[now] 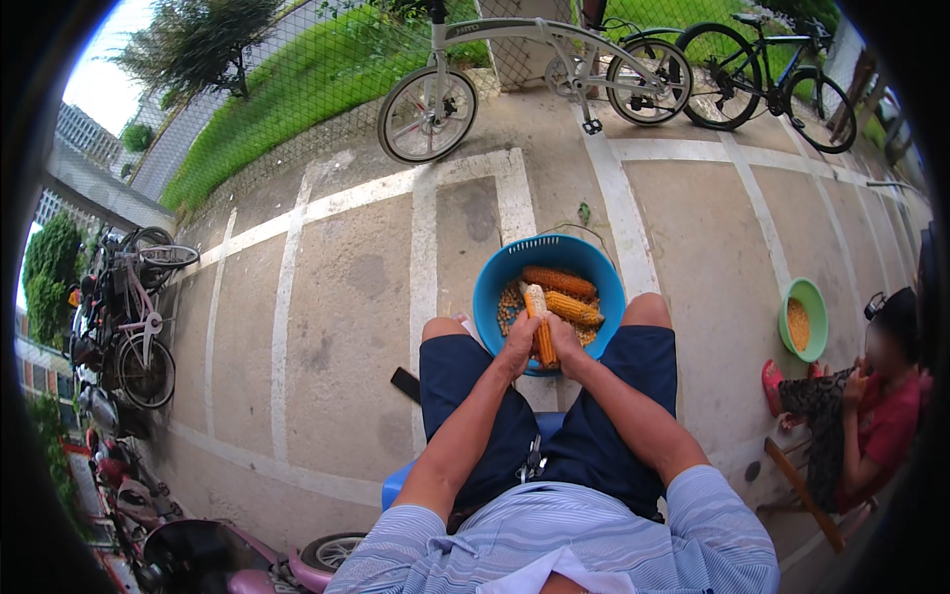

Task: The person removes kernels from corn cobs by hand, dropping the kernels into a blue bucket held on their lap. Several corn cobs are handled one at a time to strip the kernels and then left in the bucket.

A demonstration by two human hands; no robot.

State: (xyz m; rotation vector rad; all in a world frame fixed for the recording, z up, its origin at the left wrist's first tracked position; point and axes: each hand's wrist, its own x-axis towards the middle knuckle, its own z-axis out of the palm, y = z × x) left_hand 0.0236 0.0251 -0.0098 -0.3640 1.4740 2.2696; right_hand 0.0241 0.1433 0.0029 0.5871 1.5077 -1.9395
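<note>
A blue plastic basket (487, 297) sits between my knees, with loose corn kernels (510, 301) in its bottom. Over it, my left hand (522, 338) and my right hand (562, 340) both grip a corn cob (536, 301) whose upper part is pale and bare of kernels. Orange kernels remain on its lower part. Beyond my hands, an orange-red ear of corn (560, 281) and a yellow ear of corn (573, 307) lie on the loose kernels. My fingertips are partly hidden around the cob.
A dark phone-like object (406, 384) lies on the pavement beside my left leg. At right, a person in red (879, 416) sits near a green basin (784, 327) of kernels. A white folding bicycle (519, 31) stands ahead by a wire fence; more bicycles (145, 327) line the left.
</note>
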